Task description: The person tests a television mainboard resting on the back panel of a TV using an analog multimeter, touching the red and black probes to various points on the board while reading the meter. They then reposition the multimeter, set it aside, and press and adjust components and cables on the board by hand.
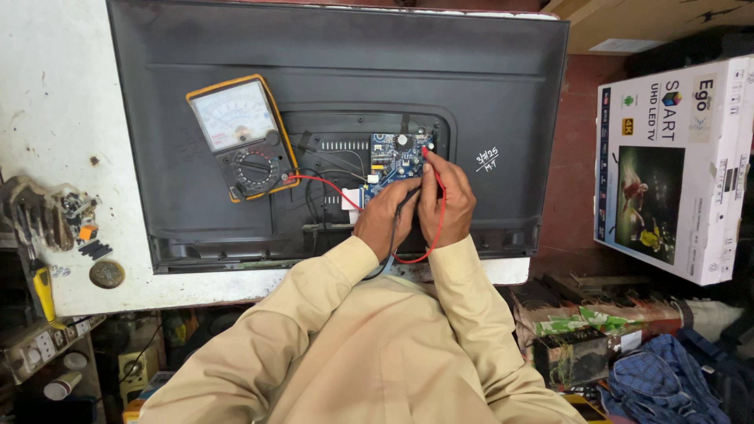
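Note:
A flat television (503, 86) lies face down on a white table (55, 94), its black back open over a small blue circuit board (395, 161). My right hand (445, 200) holds a red test probe (426, 151) with its tip on the board's upper right part. My left hand (385, 218) grips a black test probe (407, 198) against the board's lower edge. A red lead (318, 182) runs from an analogue multimeter (243, 135) in a yellow case, which rests on the television to the left of the board.
Small tools and parts (55, 220) and a round metal disc (107, 273) lie at the table's left edge. A white television carton (679, 169) stands at the right. Cluttered boxes and blue checked cloth (660, 385) fill the floor at lower right.

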